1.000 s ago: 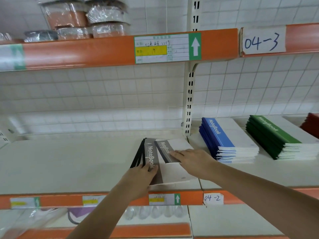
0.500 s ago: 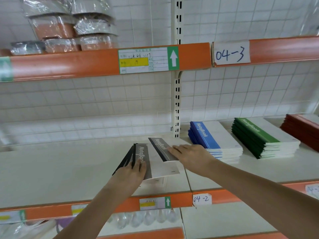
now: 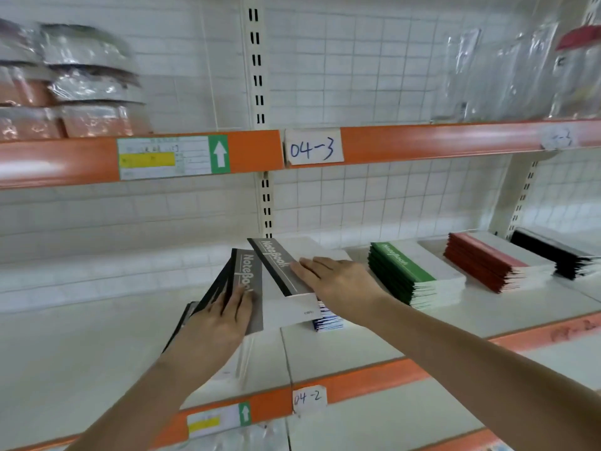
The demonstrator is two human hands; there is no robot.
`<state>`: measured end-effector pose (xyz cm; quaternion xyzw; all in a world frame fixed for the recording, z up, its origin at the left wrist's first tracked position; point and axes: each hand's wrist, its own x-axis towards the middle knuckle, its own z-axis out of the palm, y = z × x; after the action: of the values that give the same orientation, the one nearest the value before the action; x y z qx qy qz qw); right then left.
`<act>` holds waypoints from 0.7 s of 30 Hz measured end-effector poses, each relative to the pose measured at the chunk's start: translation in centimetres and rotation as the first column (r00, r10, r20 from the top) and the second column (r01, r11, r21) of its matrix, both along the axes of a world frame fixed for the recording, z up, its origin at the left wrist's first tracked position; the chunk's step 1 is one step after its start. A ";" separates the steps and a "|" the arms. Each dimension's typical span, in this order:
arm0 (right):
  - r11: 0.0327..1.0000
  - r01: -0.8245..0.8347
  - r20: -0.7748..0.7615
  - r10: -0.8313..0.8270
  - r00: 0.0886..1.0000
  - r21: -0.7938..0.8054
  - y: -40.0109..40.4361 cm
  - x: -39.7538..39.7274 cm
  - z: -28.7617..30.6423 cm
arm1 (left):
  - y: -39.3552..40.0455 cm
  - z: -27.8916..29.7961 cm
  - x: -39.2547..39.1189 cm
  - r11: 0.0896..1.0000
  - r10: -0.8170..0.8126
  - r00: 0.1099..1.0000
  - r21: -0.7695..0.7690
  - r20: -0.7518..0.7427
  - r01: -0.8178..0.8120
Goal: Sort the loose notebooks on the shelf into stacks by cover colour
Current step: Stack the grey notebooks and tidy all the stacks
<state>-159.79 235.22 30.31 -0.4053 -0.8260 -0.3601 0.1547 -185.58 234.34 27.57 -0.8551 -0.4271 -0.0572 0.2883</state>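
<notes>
Several grey-spined notebooks (image 3: 246, 271) lie fanned out on the white shelf (image 3: 81, 336). My left hand (image 3: 214, 323) rests flat on this fan with straight fingers. My right hand (image 3: 338, 281) lies with straight fingers on the top grey notebook (image 3: 279, 265), which sits skewed to the right, partly over the blue stack (image 3: 327, 320). Only a corner of the blue stack shows. Neither thumb is visible. Further right along the shelf stand a green stack (image 3: 413, 275), a red stack (image 3: 487, 265) and a black stack (image 3: 559, 255).
An orange shelf edge (image 3: 374, 375) with a tag "04-2" runs in front. The shelf above, tagged "04-3" (image 3: 313, 148), carries wrapped packs (image 3: 81, 92) at the left and clear bags (image 3: 520, 60) at the right. A slotted upright (image 3: 265, 203) stands behind the notebooks.
The view has swung right, bringing the red and black stacks into sight. My right hand has carried the top grey notebook rightward over the blue stack. My left hand stays on the fan.
</notes>
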 end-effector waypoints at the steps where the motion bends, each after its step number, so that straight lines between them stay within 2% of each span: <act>1: 1.000 0.006 0.008 -0.006 1.000 0.002 -0.2 1.1 0.0 | -0.1 0.2 1.0 0.999 -0.025 0.999 0.020 -0.032 0.025; 4: 1.000 0.007 0.022 -0.007 1.000 -0.006 -0.8 4.9 -1.0 | -0.2 0.2 4.1 0.993 -0.059 0.994 0.097 -0.095 0.068; 7: 1.000 0.015 0.022 -0.015 1.000 -0.026 -2.2 9.2 -1.2 | 0.2 -0.6 7.5 0.993 -0.057 0.993 0.099 -0.101 0.067; 16: 1.000 0.023 -0.027 -0.023 0.999 0.001 -6.3 24.8 -1.9 | -0.5 -1.2 20.7 0.983 -0.097 0.990 0.149 -0.099 0.111; 21: 0.999 0.043 -0.033 -0.042 0.999 0.011 -8.7 34.8 -2.4 | -2.6 -0.7 29.8 0.969 -0.165 0.985 0.176 -0.051 0.171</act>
<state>-124.96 226.51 27.94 -0.4276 -0.8124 -0.3615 0.1627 -155.83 231.79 26.84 -0.8596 -0.3409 -0.1042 0.3660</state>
